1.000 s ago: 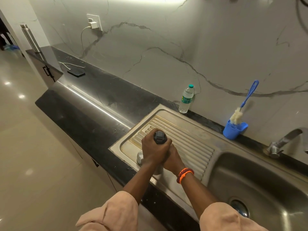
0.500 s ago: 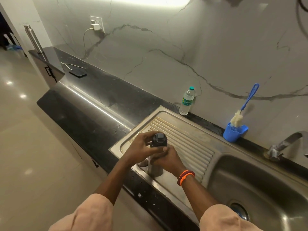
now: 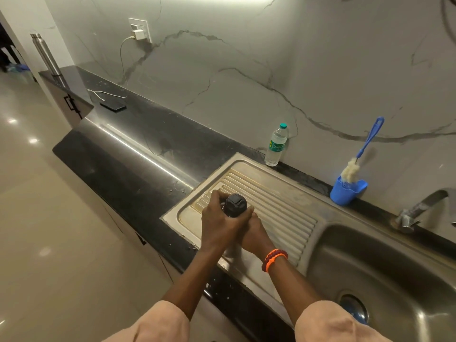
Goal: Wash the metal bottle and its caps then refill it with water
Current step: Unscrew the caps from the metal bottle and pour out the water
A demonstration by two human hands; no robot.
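Standing on the ribbed draining board of the steel sink (image 3: 283,208), which is set into the dark bench (image 3: 128,174), the metal bottle (image 3: 230,251) is almost wholly hidden behind the two hands, only a sliver of its body showing low between the wrists. The left hand (image 3: 220,224), which half a second ago reached in from the side with its fingers spread about the neck, now sits closed over the bottle's shoulder, just under the black cap (image 3: 235,204). The right hand (image 3: 255,234), wearing orange bands at the wrist, keeps its hold lower on the body, its grip wrapped round the metal. The cap is on, so the lid has not come away; the renewed clasp reads as another turn of unscrewing, early in the task. Washing has not begun: the basin looks dry from here and no water is seen at the tap (image 3: 419,208). The blue brush (image 3: 362,154) waits in its blue cup (image 3: 345,192) by the wall, beside a plastic water bottle (image 3: 276,146).
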